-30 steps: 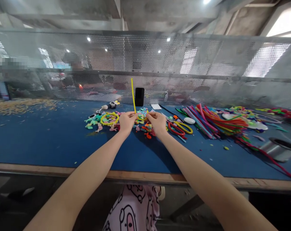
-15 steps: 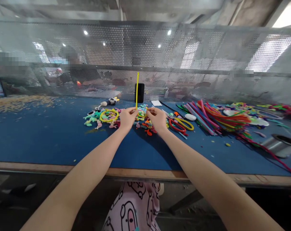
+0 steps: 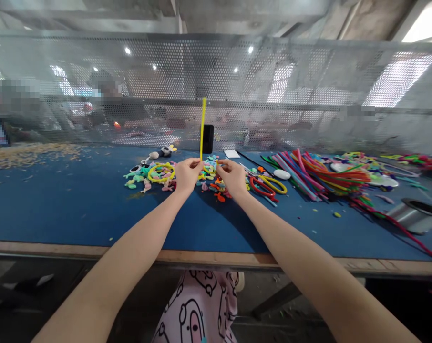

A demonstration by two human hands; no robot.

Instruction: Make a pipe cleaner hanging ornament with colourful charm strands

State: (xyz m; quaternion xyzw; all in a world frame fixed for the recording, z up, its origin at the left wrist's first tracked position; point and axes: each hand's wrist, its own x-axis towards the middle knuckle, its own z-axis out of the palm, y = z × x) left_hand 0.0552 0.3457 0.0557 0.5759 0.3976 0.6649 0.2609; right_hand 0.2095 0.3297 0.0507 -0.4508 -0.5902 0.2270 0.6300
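Observation:
A thin yellow flexible tube [image 3: 202, 128] stands nearly upright from the fingertips of my left hand [image 3: 188, 175]. My left thumb and fingers are pinched on it. Between the two hands a yellow curve sags, seemingly the same tube. At its other end my right hand [image 3: 232, 177] is closed in a pinch, with a bit of yellow showing at the fingertips. Below and around both hands lie small colourful figure-shaped pieces [image 3: 220, 196]. Left of my left hand rests a yellow ring [image 3: 161, 172]; red loops [image 3: 262, 189] and a yellow loop [image 3: 274, 185] lie right of my right hand.
A bundle of coloured tubes [image 3: 323, 174] lies to the right, with a metal spool [image 3: 418, 215] beyond it. A white oval piece [image 3: 282, 174] sits nearby. A black phone-like device [image 3: 208, 139] stands against the perforated metal screen [image 3: 216, 85]. The blue tabletop [image 3: 76, 209] has a wooden front edge.
The upright part of the yellow tube reaches slightly higher and has shifted a little left. Both hands keep their pinch and have barely moved.

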